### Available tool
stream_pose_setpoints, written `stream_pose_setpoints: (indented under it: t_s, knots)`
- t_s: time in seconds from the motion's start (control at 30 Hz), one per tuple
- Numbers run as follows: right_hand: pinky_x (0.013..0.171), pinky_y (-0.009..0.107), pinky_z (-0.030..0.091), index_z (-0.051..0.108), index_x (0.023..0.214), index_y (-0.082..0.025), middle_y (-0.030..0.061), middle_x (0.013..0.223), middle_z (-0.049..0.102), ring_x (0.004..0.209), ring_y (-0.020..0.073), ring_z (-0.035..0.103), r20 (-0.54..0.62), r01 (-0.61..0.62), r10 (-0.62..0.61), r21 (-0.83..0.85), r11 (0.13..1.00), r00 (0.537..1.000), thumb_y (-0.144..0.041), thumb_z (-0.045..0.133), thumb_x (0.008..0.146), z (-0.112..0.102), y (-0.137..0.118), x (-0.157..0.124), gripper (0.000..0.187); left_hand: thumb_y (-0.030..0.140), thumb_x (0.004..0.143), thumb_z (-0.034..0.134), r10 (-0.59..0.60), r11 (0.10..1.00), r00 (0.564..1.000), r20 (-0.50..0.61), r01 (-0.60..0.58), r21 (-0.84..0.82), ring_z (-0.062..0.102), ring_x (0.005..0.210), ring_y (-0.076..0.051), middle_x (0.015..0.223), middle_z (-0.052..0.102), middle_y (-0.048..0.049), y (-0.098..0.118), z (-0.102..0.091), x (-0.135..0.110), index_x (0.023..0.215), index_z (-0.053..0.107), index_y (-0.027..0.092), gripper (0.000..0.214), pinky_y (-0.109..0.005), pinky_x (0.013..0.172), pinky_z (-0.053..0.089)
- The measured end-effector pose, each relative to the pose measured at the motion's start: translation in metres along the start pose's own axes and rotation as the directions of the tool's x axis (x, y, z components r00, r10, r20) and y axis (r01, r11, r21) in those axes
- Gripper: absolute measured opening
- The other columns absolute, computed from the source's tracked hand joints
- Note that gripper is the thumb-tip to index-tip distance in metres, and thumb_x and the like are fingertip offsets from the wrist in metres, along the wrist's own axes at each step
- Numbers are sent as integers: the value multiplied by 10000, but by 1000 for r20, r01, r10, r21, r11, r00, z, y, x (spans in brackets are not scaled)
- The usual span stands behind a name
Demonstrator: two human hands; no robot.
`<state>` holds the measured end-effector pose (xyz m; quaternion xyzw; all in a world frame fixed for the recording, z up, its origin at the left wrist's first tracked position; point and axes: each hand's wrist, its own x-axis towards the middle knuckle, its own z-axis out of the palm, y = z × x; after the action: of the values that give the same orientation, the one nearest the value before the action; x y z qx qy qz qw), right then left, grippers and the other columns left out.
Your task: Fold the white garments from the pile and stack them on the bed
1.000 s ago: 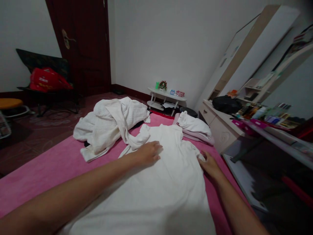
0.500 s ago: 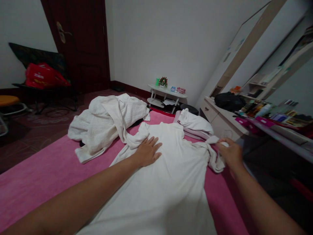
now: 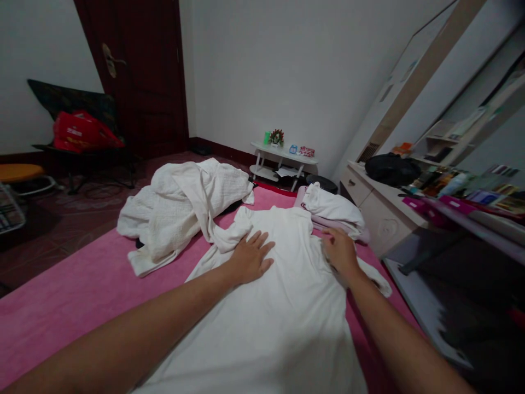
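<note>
Well, in the head view, a white shirt (image 3: 283,312) lies spread over the pink bed cover (image 3: 82,290), from the middle of the frame down to its lower edge. The left hand (image 3: 251,257) presses on it near the centre, its grip fully unfolded, fingers apart, holding nothing. At right of centre, the right hand (image 3: 341,253) is at the shirt's shoulder with fingers curled (whether its grip has hold of cloth, I cannot tell). One sleeve shows beyond that wrist. A heap of white clothing (image 3: 172,205) sits left of centre; a folded stack (image 3: 334,208) lies just past the right hand. A red bag (image 3: 84,131) occupies the upper left.
</note>
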<state>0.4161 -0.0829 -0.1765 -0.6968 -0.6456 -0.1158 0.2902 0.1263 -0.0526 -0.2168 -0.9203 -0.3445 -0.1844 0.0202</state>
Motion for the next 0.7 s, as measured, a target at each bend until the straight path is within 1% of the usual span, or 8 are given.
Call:
stream_pose_setpoints:
  t_s: [0.07,0.13,0.2,0.3,0.37,0.5,0.6,0.7]
  knots:
    - [819,295,468,672,944,-161,73,943,673,873,193,616,76,0,-6,91,996,997,-178,484,804,19,-14,-7,234,457,946,376,-15,1000,1000,6,15,2,343,1364,-322,1492,381,-93,2,-1,-1,1393,445,258,494,-520,1069,320]
    - [812,283,463,657,984,-168,71,977,661,892,188,613,109,12,-21,80,997,994,-191,473,829,33,-23,-17,242,476,940,374,-35,999,999,23,35,-1,329,1366,-344,1500,369,-85,3,-1,-1,1403,431,279,506,-530,1025,363]
    - [817,278,455,648,1004,-174,73,1015,642,924,187,604,104,24,-27,34,999,994,-195,456,853,39,-24,-26,246,512,932,369,-48,999,998,35,48,0,311,1370,-359,1503,363,-76,-1,0,1,1412,415,299,527,-529,1011,374]
    - [842,282,443,648,984,-162,83,1029,630,959,194,593,90,0,4,-49,999,996,-167,443,859,35,-12,-31,240,531,933,359,-83,996,995,55,81,34,321,1359,-356,1491,372,-102,-19,-1,11,1414,421,270,551,-499,1056,324]
    - [856,297,435,639,1021,-143,102,1048,623,980,207,587,72,-49,59,-137,989,996,-142,433,858,30,0,-30,263,508,938,370,-168,982,983,72,161,94,345,1338,-350,1476,379,-129,-38,-3,22,1401,438,247,536,-486,1065,304]
    - [817,316,437,583,1164,-134,129,1103,615,991,233,591,38,-158,175,-274,949,984,-211,441,896,23,9,-28,313,423,933,414,-352,921,934,55,335,198,397,1264,-377,1440,386,-168,-74,-8,48,1307,517,234,431,-518,946,385]
    - [774,332,443,513,1278,-152,139,1159,615,989,251,606,57,-175,204,-325,929,977,-325,456,916,25,4,-24,405,349,924,445,-414,894,909,41,397,210,475,1171,-366,1337,475,-197,-87,-10,66,1267,534,190,388,-485,862,435]
    - [718,344,448,436,1370,-160,158,1193,619,968,278,626,100,-209,257,-342,916,961,-423,531,868,28,3,-12,574,322,895,508,-433,887,900,43,418,195,519,1129,-346,1219,560,-199,-91,-8,80,1270,516,146,415,-433,840,457]
